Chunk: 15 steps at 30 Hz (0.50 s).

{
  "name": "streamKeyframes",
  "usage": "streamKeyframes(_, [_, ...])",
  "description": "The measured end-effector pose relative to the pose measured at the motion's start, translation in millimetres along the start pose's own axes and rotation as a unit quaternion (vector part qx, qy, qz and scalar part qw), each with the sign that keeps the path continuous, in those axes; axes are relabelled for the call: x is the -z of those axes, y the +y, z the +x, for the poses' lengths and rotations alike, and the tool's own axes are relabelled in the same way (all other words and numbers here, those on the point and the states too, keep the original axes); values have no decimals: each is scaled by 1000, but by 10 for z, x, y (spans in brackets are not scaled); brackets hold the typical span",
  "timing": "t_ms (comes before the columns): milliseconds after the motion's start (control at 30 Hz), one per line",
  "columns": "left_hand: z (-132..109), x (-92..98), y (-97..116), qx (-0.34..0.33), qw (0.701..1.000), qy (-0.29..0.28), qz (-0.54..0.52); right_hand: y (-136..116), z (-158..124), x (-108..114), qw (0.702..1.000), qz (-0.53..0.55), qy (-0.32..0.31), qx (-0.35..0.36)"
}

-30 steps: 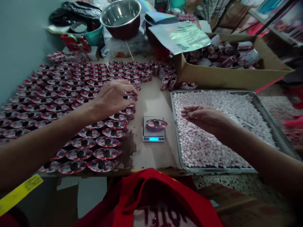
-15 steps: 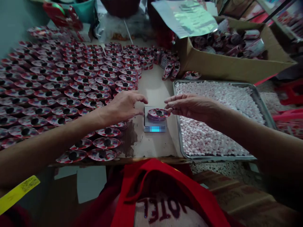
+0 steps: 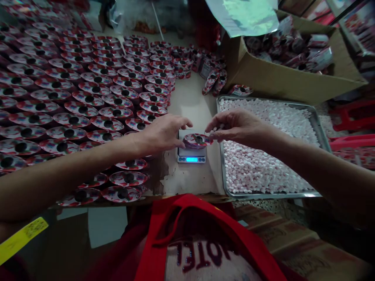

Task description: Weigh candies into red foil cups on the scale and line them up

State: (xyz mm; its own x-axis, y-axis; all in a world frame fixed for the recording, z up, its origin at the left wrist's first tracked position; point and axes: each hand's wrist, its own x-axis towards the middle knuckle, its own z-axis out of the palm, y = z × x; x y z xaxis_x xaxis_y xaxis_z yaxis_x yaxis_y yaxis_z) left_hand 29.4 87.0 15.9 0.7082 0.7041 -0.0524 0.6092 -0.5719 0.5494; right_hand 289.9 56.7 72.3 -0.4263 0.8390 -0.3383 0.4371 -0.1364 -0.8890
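A small digital scale [image 3: 191, 159] with a lit blue display lies on the table. One oval red and white container [image 3: 197, 139] with a dark round hole in its top sits on it. At the container's left end is my left hand [image 3: 165, 134], its thumb and fingers apart and nothing between them. My right hand [image 3: 234, 125] is at the container's right end, its curled fingers holding several small white pieces [image 3: 220, 127]. To the right, a metal tray [image 3: 225, 171] holds a heap of the same white pieces, partly under my right forearm.
Rows of similar oval containers [image 3: 68, 133] cover the table's left side. At the back right stands a cardboard box [image 3: 293, 80] of wrapped packs, with a shiny sheet [image 3: 246, 17] over its left corner. Two containers [image 3: 215, 81] lean by the box.
My left hand has moved slightly right, closer to the container. The fingers of my right hand have curled more, and white pieces now show in them. The view has shifted a little.
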Motion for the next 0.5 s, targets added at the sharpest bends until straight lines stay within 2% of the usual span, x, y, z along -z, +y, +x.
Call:
streamKeyframes(167, [55,-222,49,0,999,16,-37,14,-3,5,999,-27,-1,17])
streamKeyframes(267, [99,-378,112,3,992,38,-116,63,-104,153,997,-74,19,24])
streamKeyframes(333, [162,-425,161,-8,982,70,-178,139,-236,316,987,-145,66,30])
streamKeyframes(400, [271,-397,230,-46,975,113,-184,245,-396,450,970,-194,141,41])
streamKeyframes(467, [426,-305,341,-120,971,172,-113,359,-540,479,963,-128,232,40])
streamKeyframes(500, [517,-248,417,-169,962,204,-58,410,-588,448,960,-37,276,29])
